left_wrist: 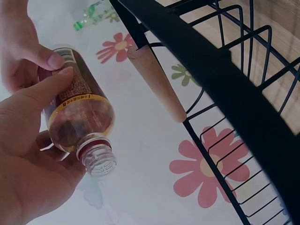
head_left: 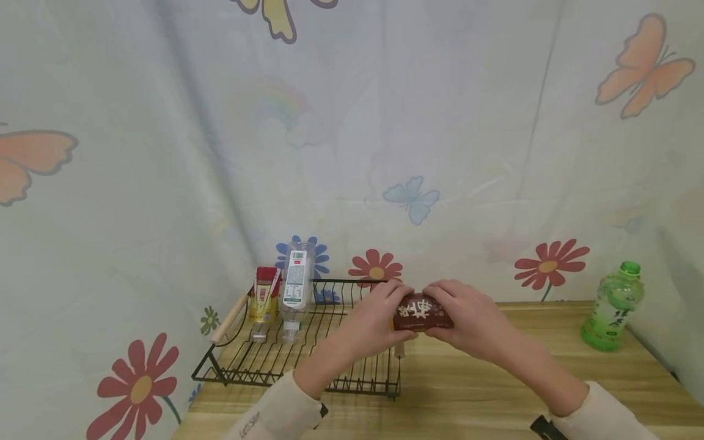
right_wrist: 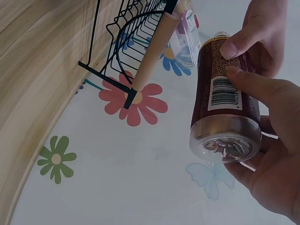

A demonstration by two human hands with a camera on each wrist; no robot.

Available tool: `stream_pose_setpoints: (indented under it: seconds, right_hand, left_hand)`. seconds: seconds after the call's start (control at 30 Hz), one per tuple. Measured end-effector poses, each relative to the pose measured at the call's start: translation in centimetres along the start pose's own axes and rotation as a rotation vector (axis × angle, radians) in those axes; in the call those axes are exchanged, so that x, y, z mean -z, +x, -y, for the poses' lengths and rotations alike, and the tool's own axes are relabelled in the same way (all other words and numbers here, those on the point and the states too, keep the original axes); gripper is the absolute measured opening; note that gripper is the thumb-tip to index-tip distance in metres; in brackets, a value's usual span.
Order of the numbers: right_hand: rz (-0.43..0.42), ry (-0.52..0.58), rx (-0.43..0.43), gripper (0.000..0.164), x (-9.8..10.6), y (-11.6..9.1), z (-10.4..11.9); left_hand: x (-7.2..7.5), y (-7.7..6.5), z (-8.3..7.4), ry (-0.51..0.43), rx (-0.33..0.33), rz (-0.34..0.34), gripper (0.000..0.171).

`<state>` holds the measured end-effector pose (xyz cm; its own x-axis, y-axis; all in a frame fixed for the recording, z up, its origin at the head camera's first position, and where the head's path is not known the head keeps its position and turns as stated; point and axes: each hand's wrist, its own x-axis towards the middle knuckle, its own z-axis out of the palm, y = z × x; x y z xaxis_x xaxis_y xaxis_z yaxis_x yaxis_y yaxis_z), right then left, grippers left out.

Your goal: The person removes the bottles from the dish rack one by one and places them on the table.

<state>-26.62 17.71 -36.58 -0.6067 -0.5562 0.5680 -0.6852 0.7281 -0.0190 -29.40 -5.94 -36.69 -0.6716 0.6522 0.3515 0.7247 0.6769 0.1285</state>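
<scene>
Both hands hold an uncapped plastic bottle with a dark brown label (head_left: 423, 313) lying sideways above the table. My left hand (head_left: 374, 321) grips it toward the neck end, and my right hand (head_left: 473, 315) grips it toward the base. Seen from the left wrist, the clear threaded bottle neck (left_wrist: 99, 158) is bare, and the left thumb lies along the label. From the right wrist, a barcode (right_wrist: 225, 93) and the clear bottle base (right_wrist: 225, 140) face the camera, with both thumbs on the label.
A black wire rack (head_left: 264, 370) with wooden handles stands at the left on the wooden table (head_left: 473, 385). In it, a bottle with a yellow and red label (head_left: 265, 296) and a clear bottle (head_left: 296, 284) stand neck down. A green bottle (head_left: 612, 308) stands at the far right.
</scene>
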Motion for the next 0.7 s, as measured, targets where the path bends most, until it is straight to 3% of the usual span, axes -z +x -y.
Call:
stream_pose_setpoints:
  seconds: [0.7]
  right_hand:
    - [0.033, -0.041, -0.028, 0.070, -0.90, 0.19, 0.54]
  left_hand:
    - [-0.32, 0.21, -0.73, 0.116, -0.038, -0.034, 0.072]
